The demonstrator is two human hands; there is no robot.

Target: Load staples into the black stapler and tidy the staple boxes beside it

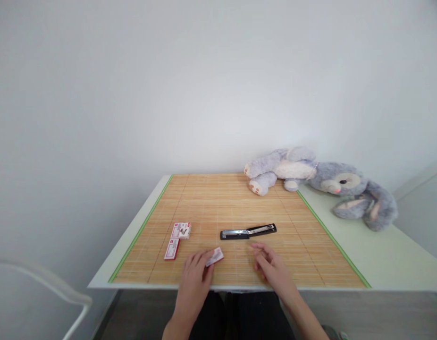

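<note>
- As we look down through the head camera, we see our left hand [195, 274] over the near part of the bamboo mat [214, 200], with its fingers bent and its thumb brought near to them.
- Between this thumb and fingers we have hold of the near left end of a small box [216, 256], white on top and red along its side; its other end points away from us, toward the right.
- Our right hand [271, 268] is well apart from the left one, with fingers half curled and thumb close to the index finger. Because the fingertips are blurred, we cannot tell if they pinch something.
- Just beyond the right hand, and reaching into the space between both hands, we find a black stapler [248, 233], unfolded almost flat, its metal parts facing up.
- To the left of our left hand lies a red-sided box [172, 249], and beyond it, very near, a white carton [180, 230] with printed pictures; we cannot tell whether this carton is one piece or two.
- Far beyond our right hand, a grey plush rabbit [299, 170] lies on its side, partly on the mat and partly on the pale table [384, 257].
</note>
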